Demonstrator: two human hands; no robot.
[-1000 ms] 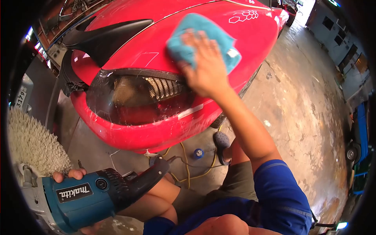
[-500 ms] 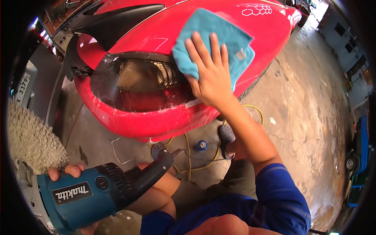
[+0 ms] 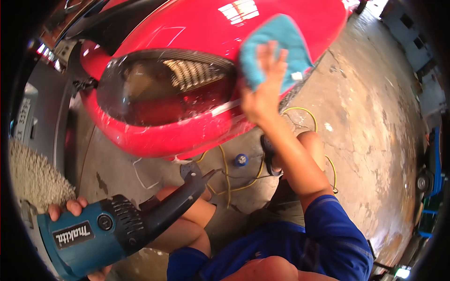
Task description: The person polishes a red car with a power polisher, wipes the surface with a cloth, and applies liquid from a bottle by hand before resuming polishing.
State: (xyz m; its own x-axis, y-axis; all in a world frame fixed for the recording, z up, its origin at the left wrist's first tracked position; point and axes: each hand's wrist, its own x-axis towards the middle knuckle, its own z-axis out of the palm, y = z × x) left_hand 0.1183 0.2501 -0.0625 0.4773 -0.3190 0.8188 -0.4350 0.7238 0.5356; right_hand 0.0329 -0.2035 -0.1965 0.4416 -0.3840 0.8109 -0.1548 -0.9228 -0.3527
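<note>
My right hand (image 3: 266,86) holds a teal microfiber cloth (image 3: 290,40) against the glossy red body panel (image 3: 187,33) of a vehicle. The fingers lie over the cloth and are somewhat blurred; a small white tag shows at its edge. Left of the cloth is a dark, clear-covered opening (image 3: 140,103) with a gold mesh or slatted part behind it. At lower left, my left hand (image 3: 70,207) is wrapped around the teal body of a Makita polisher (image 3: 89,234). The polisher's shaggy, cream wool pad (image 3: 40,175) faces away from me, and its black rear handle points right.
Under the panel, a yellow cord (image 3: 226,173) and a dark cord cross the concrete floor (image 3: 361,164). A small blue round object (image 3: 241,160) lies near my shoes. A grey vehicle (image 3: 47,117) with a plate stands at left. A blue vehicle (image 3: 436,164) is at far right.
My right hand and the cloth have slid right across the red panel. The polisher has shifted slightly left and down in view, still in my left hand. The camera view has turned a little.
</note>
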